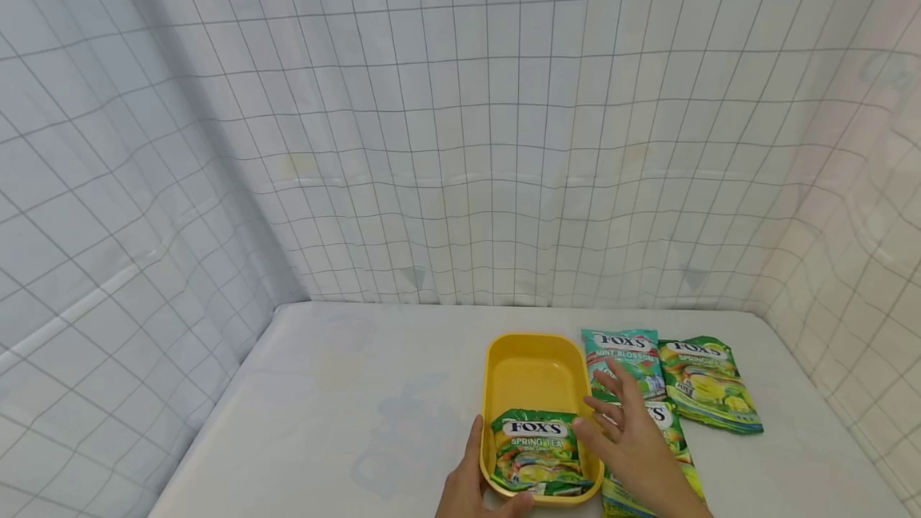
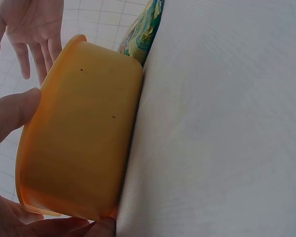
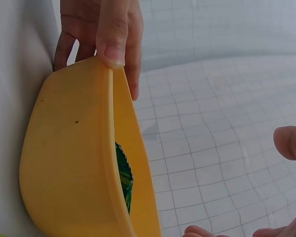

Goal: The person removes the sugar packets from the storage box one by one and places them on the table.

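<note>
My left hand (image 1: 468,490) holds a yellow plastic tub (image 1: 536,378) at its near left corner, thumb at the near rim and fingers along the left side. Inside, at the near end, lies a green FOX'S Spring Tea candy bag (image 1: 536,454), face up. Its green edge also shows past the rim in the right wrist view. My right hand (image 1: 636,438) hovers by the tub's right rim with fingers spread and nothing in them. Below it, another green FOX'S bag (image 1: 660,416) lies on the table, partly hidden by that hand.
To the right of the tub lie a teal FOX'S Mint Blossom bag (image 1: 622,342) and another Spring Tea bag (image 1: 708,386), side by side. A white cloth covers the table (image 1: 345,414). White grid-patterned sheets (image 1: 504,142) enclose the back and both sides.
</note>
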The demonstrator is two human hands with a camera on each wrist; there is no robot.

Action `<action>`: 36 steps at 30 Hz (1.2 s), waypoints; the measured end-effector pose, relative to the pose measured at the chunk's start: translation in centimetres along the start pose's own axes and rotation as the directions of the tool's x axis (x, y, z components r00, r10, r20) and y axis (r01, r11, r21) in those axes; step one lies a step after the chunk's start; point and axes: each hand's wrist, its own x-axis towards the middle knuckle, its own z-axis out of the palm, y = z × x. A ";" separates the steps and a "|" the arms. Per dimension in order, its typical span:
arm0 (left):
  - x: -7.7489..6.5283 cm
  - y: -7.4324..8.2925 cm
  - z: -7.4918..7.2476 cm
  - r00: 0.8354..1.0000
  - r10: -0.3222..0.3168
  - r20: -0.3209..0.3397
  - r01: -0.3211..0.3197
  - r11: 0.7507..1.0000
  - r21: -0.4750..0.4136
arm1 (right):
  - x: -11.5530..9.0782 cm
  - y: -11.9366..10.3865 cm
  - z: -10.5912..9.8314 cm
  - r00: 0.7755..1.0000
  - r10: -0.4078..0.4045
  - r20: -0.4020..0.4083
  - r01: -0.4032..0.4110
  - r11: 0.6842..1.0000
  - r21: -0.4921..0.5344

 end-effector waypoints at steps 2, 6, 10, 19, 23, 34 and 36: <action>0.0 0.0 0.0 1.000 0.001 0.001 -0.001 1.000 0.001 | 0.1 0.1 0.3 1.000 -0.008 0.001 0.008 1.000 -0.005; 0.0 0.0 0.0 1.000 0.002 0.001 -0.002 1.000 0.008 | 0.4 0.3 0.9 1.000 -0.006 -0.001 0.006 1.000 0.002; 0.0 0.0 -0.1 1.000 0.005 0.002 -0.005 1.000 0.007 | 0.6 0.4 1.4 1.000 -0.004 0.004 0.004 1.000 0.021; 0.1 -0.1 0.0 1.000 0.024 -0.001 -0.024 1.000 -0.004 | 0.9 0.8 2.1 0.999 0.028 0.020 -0.027 0.998 -0.052; 0.0 -0.1 0.0 0.999 0.034 0.000 -0.034 0.999 -0.010 | 1.0 0.9 2.4 0.997 0.073 0.027 -0.070 0.993 -0.098; -0.1 -0.4 -0.1 0.998 0.059 -0.003 -0.059 0.998 0.016 | 1.0 1.7 3.4 0.991 0.127 0.048 -0.117 0.980 -0.162; -0.1 -0.4 -0.1 0.998 0.066 0.001 -0.066 0.998 0.016 | 1.1 1.8 3.5 0.991 0.129 0.043 -0.120 0.977 -0.177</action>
